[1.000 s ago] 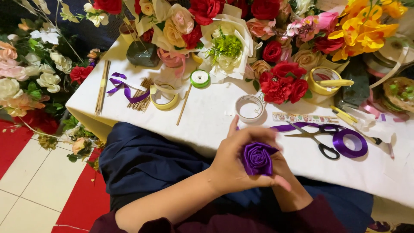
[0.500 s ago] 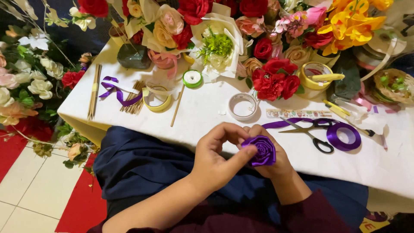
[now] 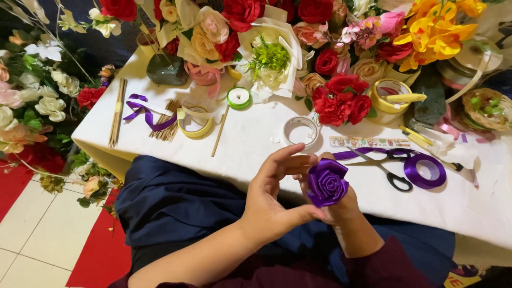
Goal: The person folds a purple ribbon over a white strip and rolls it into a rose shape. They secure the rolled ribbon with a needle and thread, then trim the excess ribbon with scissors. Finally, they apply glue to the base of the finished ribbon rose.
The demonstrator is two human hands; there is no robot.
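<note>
Ribbon rose [image 3: 326, 182]: purple satin, spiral folds; right hand [image 3: 341, 205] gripping it, left hand [image 3: 277, 194] open alongside.

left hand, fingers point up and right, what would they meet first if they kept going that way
Probably the white tape roll on the white table; the left hand points toward it beside the purple ribbon rose, though depth is unclear.

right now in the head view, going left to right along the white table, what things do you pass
bundle of wooden sticks → loose purple ribbon → yellow tape roll → green tape roll → white tape roll → scissors → purple ribbon roll
</note>
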